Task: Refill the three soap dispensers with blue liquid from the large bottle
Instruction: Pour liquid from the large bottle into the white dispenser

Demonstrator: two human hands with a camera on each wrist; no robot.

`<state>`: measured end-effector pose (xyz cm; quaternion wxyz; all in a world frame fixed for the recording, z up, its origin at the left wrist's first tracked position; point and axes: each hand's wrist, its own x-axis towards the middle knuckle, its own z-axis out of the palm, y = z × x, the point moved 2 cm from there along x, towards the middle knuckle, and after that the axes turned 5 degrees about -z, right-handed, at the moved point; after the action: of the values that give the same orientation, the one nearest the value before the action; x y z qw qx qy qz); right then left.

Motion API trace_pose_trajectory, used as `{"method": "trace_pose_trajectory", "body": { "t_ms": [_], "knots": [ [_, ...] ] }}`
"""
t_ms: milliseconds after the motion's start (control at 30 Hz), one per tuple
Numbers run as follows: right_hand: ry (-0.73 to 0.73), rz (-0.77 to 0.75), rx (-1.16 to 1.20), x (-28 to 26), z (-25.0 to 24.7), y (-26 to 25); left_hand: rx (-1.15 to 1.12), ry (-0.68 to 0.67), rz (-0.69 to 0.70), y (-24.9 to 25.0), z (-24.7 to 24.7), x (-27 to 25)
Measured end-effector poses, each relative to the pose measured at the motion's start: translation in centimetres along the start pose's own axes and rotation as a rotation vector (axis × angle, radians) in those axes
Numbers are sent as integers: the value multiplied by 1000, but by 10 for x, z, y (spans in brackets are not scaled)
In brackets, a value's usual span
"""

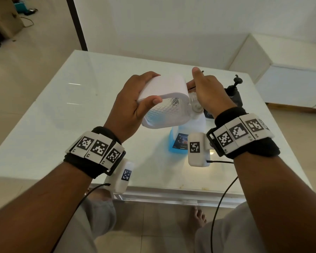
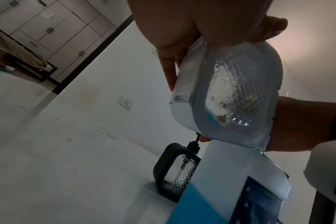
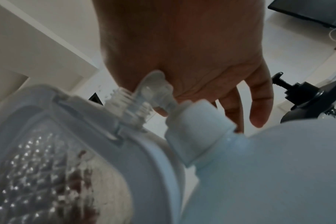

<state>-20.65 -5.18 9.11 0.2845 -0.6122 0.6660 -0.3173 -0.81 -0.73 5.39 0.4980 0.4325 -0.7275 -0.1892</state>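
My left hand (image 1: 133,106) grips a white soap dispenser (image 1: 164,94) with a clear textured window, tilted on its side above the table. A little blue liquid lies in its low corner (image 2: 211,119). Its threaded neck (image 3: 128,104) is bare. My right hand (image 1: 206,92) is at that neck and pinches a clear pump head (image 3: 153,89) right beside the threads. Below both hands stands the large bottle (image 1: 179,143), part full of blue liquid, with its white cap (image 3: 199,131) on. A black dispenser (image 1: 233,95) with its pump fitted stands behind the right hand.
The glossy white table (image 1: 80,106) stretches left and forward of the bottle, with its front edge (image 1: 153,194) close to my knees. A low white bench (image 1: 290,79) runs along the wall at the right. Cables hang from both wrist cameras.
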Motion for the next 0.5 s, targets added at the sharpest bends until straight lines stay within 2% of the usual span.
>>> {"method": "trace_pose_trajectory", "body": {
  "t_ms": [233,333,500],
  "knots": [
    [-59,32,-47,-5,0,0,21,11,5,0,-1,-1],
    [-23,61,-20,-3,0,0,23,13,6,0,-1,0],
    [28,20,15,2,-5,-3,29,16,3,0,-1,0]
  ]
}}
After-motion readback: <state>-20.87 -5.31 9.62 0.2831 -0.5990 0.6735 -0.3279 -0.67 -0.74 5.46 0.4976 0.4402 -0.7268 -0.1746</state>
